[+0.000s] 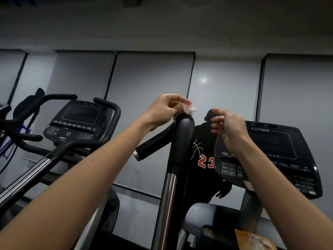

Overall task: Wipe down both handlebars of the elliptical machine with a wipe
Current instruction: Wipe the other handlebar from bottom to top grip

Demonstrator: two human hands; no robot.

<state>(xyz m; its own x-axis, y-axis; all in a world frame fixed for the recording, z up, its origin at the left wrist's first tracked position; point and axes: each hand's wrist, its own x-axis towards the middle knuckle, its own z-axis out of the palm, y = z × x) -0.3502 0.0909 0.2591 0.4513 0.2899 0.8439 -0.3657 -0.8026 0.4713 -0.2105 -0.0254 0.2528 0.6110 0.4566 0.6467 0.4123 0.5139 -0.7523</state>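
Handlebar (183,134) of the elliptical, a black padded top on a silver post, is rising up the middle of the view, and you are holding a small crumpled white wipe (189,110) against its very tip. Your left grip (165,109) is pinching the wipe between thumb and fingertips, clamped on it at the crown of the bar. Your right grip (227,127) is hovering just beside it on the right, fingers loosely curled and apart, holding nothing.

You are most likely working on the first of the two bars, at its top end. The next move is probably calling for wrapping the wipe around the black section and drawing it downward toward the silver post. Your free grip could be steadying the bar, since it may swing. The other bar is waiting after that.

Most of the wipe is hiding under your fingers. A shorter black bar (153,145) with a silver end cap is jutting out to the left behind the handlebar, and I cannot tell whether it is the second one. Your right forearm is covering part of the console (281,150). An orange packet (255,239) is getting cut off at the bottom edge, its lettering blurring in the dim light
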